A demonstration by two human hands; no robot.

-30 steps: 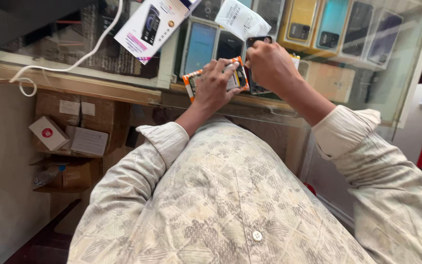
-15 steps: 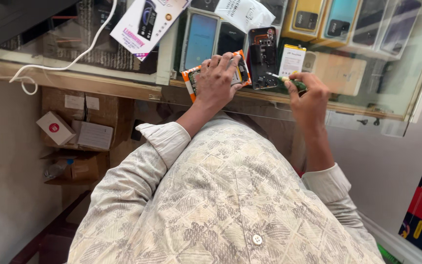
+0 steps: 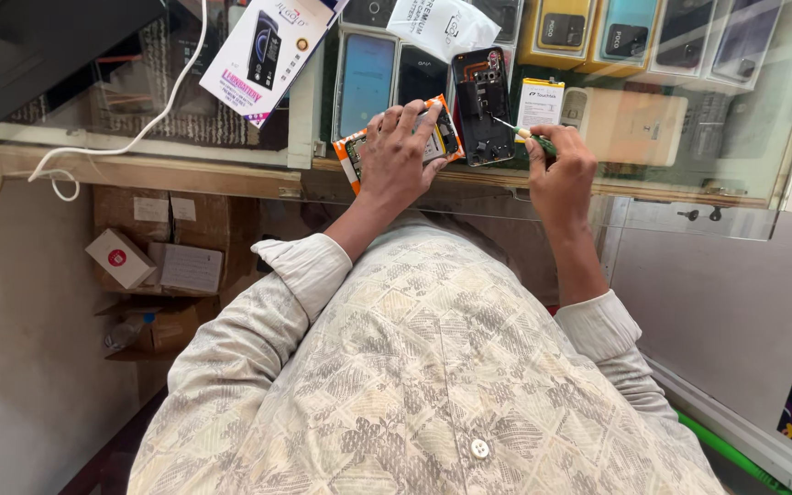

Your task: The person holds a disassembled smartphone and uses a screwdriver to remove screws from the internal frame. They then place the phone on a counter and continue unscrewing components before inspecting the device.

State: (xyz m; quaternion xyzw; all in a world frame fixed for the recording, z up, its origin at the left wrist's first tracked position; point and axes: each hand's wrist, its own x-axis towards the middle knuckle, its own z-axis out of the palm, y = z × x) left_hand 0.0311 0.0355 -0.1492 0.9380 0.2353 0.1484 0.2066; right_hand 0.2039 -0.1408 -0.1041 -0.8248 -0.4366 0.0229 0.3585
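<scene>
Right hand [image 3: 561,170] now settled at the opened phone's lower right, fist closed round a green-handled screwdriver [image 3: 526,135], tip toward 10 o'clock at the opened phone [image 3: 481,107], phone's long axis 12 to 6, left hand [image 3: 401,156] spread flat on an orange-edged tray [image 3: 352,158] just left of it

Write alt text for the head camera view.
Seen from above, a person's right hand holds a thin green-handled screwdriver to an opened black phone lying on a glass display counter, while the left hand rests on an orange-edged packet beside it.
</scene>
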